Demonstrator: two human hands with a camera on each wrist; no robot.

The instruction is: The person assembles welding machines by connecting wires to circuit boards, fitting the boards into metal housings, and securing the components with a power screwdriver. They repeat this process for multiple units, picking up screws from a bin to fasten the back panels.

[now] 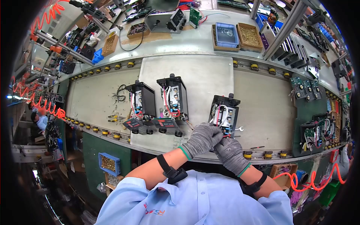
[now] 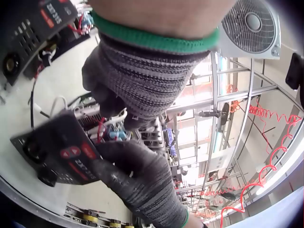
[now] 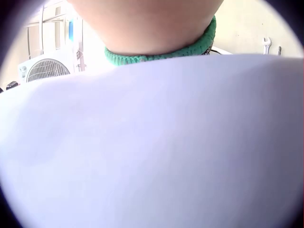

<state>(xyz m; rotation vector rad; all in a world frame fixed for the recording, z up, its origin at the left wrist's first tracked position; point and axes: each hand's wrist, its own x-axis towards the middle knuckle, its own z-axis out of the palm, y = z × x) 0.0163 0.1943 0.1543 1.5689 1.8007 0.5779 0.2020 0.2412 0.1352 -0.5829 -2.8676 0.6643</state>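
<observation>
Both gloved hands meet at the near end of a black open-topped unit (image 1: 224,112) with red and white wires inside. From the left, my left hand (image 1: 202,139) reaches over that end; its fingers (image 2: 107,99) curl down by the wires, what they hold being hidden. My right hand (image 1: 231,153) grips the edge of the printed front panel (image 2: 66,148), which stands tilted at the unit's end. Two similar units (image 1: 144,99) (image 1: 174,95) stand to the left with tilted panels. Light blue cloth fills most of the right wrist view, hiding the right fingers there.
A wrench (image 1: 239,129) lies right of the unit, and a dark pen-like tool (image 1: 257,147) near the front rail. Yellow-handled pliers (image 1: 113,118) and a black cable (image 1: 120,93) lie at left. Roller rails border the bench; parts bins (image 1: 227,34) stand behind. More units (image 1: 318,131) are at right.
</observation>
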